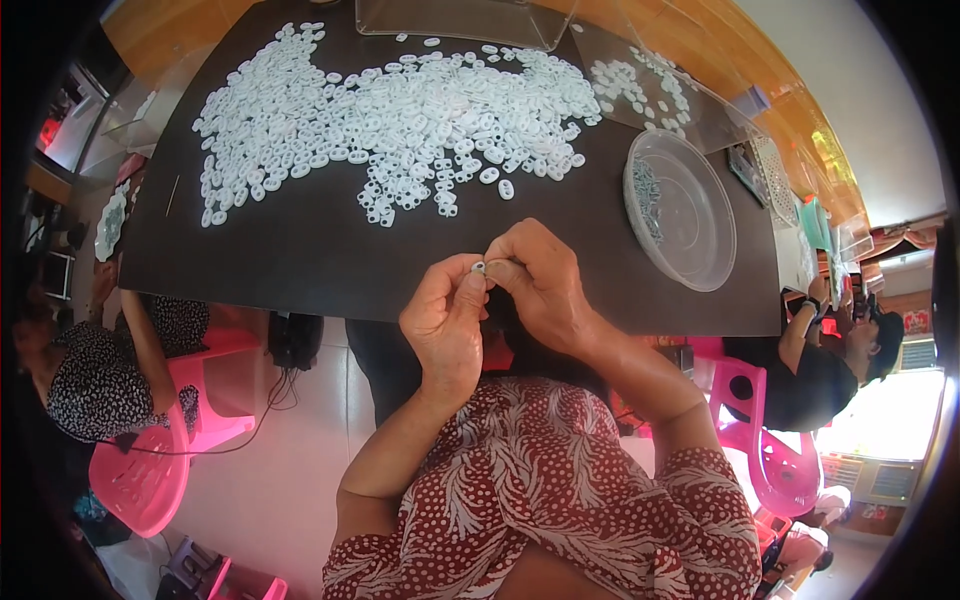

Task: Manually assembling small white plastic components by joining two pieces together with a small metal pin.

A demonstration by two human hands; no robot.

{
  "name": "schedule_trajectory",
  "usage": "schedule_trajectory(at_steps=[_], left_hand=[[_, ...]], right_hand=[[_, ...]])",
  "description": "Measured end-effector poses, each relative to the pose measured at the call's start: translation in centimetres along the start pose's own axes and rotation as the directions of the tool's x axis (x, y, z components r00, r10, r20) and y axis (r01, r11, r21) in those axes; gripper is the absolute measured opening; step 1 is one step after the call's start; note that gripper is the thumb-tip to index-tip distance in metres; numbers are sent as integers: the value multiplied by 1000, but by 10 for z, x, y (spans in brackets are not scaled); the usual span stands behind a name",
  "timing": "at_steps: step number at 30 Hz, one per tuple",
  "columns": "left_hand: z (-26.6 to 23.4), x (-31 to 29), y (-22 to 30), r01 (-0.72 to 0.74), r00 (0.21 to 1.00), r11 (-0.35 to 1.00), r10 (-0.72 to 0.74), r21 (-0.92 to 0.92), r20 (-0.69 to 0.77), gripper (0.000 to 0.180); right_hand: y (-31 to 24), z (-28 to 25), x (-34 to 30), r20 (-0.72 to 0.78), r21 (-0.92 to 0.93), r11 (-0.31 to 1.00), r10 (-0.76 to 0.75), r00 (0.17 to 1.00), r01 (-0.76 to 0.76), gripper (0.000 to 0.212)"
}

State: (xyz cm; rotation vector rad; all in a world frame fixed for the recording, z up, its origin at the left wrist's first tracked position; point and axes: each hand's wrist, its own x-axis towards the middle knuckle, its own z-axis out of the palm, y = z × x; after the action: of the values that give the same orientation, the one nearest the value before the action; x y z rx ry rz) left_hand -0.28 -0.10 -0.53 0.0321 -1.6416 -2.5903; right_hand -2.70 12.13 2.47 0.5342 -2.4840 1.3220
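Observation:
My left hand (448,310) is closed, its thumb and fingertips pinching a small white plastic piece (478,267) with a dark hole. Right against it, my right hand (540,280) is closed too, thumb and forefinger meeting at the piece's edge. Whatever the right fingertips hold is too small and covered to tell. Both hands are just over the table's near edge. Beyond them spreads a large heap of white oval two-holed plastic pieces (420,110). At its near side lies a cluster of squarer white pieces with dark holes (385,190).
A clear round plastic tub (715,220) at the right holds small grey metal parts (645,195). Clear plastic bins (460,22) stand at the back of the dark table (300,260). People sit on pink chairs (150,470) at left and right. A thin stick (173,195) lies far left.

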Motion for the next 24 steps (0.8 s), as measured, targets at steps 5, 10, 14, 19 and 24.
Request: schedule_trajectory(at_steps=[5,10,14,19,24], left_hand=[[-2,6,2,-1,1000,995,-1,-100,-18,17],[-6,11,2,-11,1000,997,11,-81,-10,20],[-6,10,1,-18,999,997,16,-75,-30,19],[-7,11,2,-16,1000,998,15,-56,-20,17],[-7,12,4,10,1000,996,-12,-91,-12,17]], right_hand=[[7,-12,7,-33,49,997,61,998,-59,5],[44,-26,34,-190,-324,946,-48,981,-16,10],[57,-9,41,-131,-541,841,-77,988,-6,12],[58,0,47,-94,-566,824,-32,995,-27,15],[47,-12,42,-58,-208,962,169,984,-178,12]])
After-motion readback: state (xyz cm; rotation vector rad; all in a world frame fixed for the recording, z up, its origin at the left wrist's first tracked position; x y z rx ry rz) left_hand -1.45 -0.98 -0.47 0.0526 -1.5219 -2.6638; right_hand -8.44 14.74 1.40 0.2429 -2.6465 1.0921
